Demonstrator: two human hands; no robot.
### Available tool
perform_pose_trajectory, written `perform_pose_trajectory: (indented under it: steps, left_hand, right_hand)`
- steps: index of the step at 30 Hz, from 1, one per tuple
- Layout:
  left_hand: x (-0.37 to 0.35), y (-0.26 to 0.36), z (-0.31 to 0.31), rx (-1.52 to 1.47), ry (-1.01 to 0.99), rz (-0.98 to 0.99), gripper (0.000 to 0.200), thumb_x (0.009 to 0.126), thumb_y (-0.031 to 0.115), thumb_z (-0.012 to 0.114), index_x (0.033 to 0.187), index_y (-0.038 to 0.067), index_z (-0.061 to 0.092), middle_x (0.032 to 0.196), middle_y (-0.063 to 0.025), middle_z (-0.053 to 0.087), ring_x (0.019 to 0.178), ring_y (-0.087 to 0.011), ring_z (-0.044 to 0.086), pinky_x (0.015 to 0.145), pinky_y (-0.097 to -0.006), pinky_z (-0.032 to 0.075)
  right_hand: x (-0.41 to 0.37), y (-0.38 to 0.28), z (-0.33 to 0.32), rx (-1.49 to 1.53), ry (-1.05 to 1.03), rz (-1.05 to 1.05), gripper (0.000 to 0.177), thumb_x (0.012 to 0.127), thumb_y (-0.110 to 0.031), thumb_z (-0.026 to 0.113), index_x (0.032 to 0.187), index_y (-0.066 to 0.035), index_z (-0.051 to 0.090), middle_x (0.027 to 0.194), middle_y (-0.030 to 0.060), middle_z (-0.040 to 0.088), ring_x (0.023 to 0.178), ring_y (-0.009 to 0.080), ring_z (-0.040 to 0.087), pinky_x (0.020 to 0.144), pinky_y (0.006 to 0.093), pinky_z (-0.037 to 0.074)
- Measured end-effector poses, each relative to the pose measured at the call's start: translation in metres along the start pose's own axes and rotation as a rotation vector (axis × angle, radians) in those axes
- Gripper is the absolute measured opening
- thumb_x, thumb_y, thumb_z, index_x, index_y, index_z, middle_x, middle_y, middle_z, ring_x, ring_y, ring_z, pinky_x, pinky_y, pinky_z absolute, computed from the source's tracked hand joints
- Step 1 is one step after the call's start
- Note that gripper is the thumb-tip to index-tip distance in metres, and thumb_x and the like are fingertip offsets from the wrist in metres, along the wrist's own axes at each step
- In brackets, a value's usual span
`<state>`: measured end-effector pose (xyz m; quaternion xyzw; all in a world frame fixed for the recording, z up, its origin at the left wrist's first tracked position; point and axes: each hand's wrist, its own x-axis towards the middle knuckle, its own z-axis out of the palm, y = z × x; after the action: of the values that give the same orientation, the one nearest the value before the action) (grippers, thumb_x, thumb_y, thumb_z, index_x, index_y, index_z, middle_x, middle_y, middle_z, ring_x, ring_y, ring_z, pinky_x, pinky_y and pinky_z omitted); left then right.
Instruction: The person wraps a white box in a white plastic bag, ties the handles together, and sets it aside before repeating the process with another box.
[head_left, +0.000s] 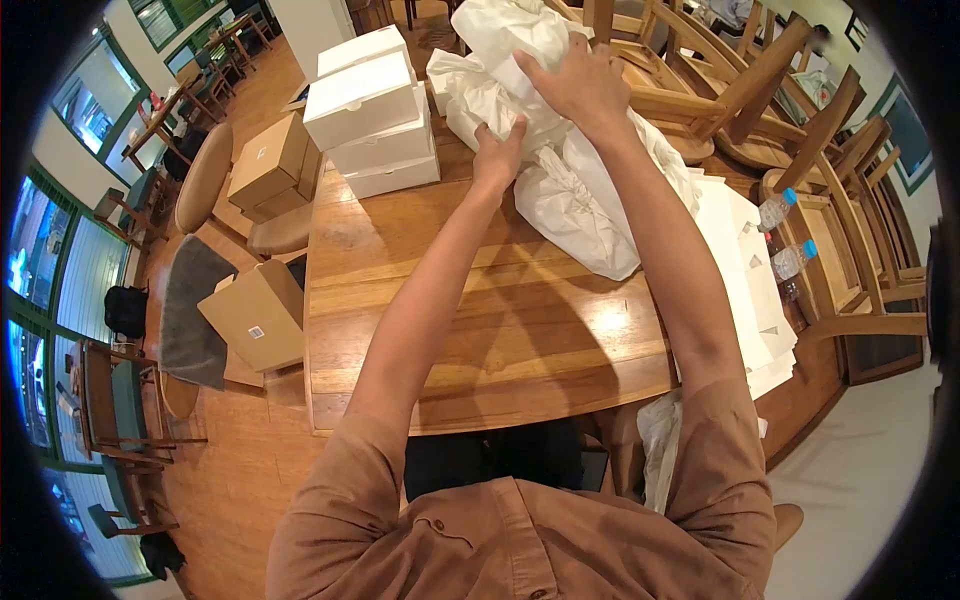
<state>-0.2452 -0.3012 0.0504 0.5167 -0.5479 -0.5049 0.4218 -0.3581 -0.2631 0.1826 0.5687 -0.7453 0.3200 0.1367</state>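
A heap of crumpled white cloth-like bags (pixel 575 205) lies at the far side of the wooden table (pixel 480 330). My right hand (pixel 580 88) reaches over the top of the heap, its thumb out to the left and its other fingers bent over a raised white bag (pixel 500 30). Lower and to the left, my left hand (pixel 497 160) touches the near side of the same heap, thumb and forefinger apart. Folds of white material hide some of its fingers. Whether the heap is one bag or several is hard to tell.
White lidded boxes (pixel 375 105) are stacked at the table's left. Flat white card sheets (pixel 745 290) lie along the right edge, beside water bottles with blue caps (pixel 790 260). Upturned wooden chairs (pixel 740 100) crowd the far right. Brown cartons (pixel 265 315) stand left of the table.
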Motion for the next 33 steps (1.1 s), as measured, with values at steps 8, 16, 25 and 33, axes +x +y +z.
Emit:
perform_pose_trajectory:
  steps: [8,16,25,33]
  left_hand:
    - [0.009,-0.019,-0.015,0.143,0.185,0.49,0.083,0.095,0.054,0.059,0.156,0.007,0.029,0.142,-0.04,0.04,0.134,-0.053,0.038,0.113,-0.0538,0.032]
    - [-0.001,-0.003,-0.025,0.359,0.007,0.441,0.081,0.095,0.056,0.059,0.158,0.015,0.029,0.139,-0.0416,0.041,0.135,-0.0523,0.036,0.114,-0.0552,0.03]
    - [-0.026,-0.05,-0.069,0.122,-0.148,0.569,0.094,0.094,0.052,0.063,0.153,-0.008,0.02,0.15,-0.0356,0.034,0.143,-0.046,0.03,0.118,-0.0493,0.028]
    - [-0.059,-0.099,-0.137,0.173,-0.101,0.427,0.067,0.095,0.035,0.069,0.145,0.0,0.042,0.131,-0.0245,0.055,0.103,-0.0264,0.062,0.089,-0.0384,0.052]
  right_hand:
    - [-0.002,0.002,0.006,-0.124,0.238,-0.228,0.082,0.084,-0.066,0.061,0.141,-0.007,0.052,0.14,0.0265,0.049,0.131,0.0439,0.046,0.101,0.058,0.042]
    - [0.007,0.01,0.023,-0.132,0.074,-0.434,0.06,0.088,-0.051,0.064,0.139,-0.022,0.055,0.147,0.0212,0.046,0.128,0.0412,0.053,0.099,0.0587,0.045]
    - [-0.001,-0.011,0.003,-0.329,0.195,-0.443,0.074,0.085,-0.056,0.067,0.145,-0.018,0.05,0.15,0.0273,0.04,0.13,0.0457,0.05,0.104,0.0615,0.04]
    - [-0.045,-0.072,-0.012,-0.162,0.45,-0.729,0.068,0.083,-0.054,0.07,0.135,-0.012,0.056,0.133,0.0238,0.051,0.124,0.04,0.047,0.105,0.0589,0.036]
